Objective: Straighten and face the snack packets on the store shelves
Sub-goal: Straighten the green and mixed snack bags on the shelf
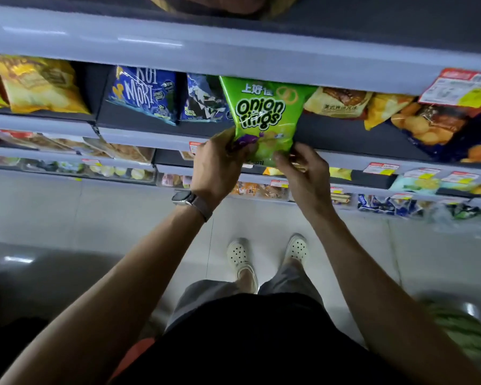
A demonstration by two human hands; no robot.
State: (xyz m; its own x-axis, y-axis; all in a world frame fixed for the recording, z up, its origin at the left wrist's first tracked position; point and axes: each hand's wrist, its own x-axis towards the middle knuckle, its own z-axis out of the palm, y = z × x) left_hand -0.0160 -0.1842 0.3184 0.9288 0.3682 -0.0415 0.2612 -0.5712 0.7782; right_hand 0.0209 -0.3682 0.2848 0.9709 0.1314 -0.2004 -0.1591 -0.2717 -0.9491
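Both hands grip the green onion rings packet [264, 115] by its bottom edge. The left hand [220, 162], the one with the wristwatch [182, 198], pinches the corner at the bag's 7 o'clock, and the right hand [303, 168] curls round the corner at 5 o'clock. Held low like this, the printed front is uncovered and faces outward, which I judge suits setting it upright and square. The packet stands a little tilted at the front of the shelf [345, 134], its top tucked under the upper shelf edge [233, 59]. It lies at 12 o'clock from both hands, between the blue packets [145, 93] at its 9 o'clock and the yellow-brown packets [339, 102] at its 3 o'clock, overlapping the nearest of each
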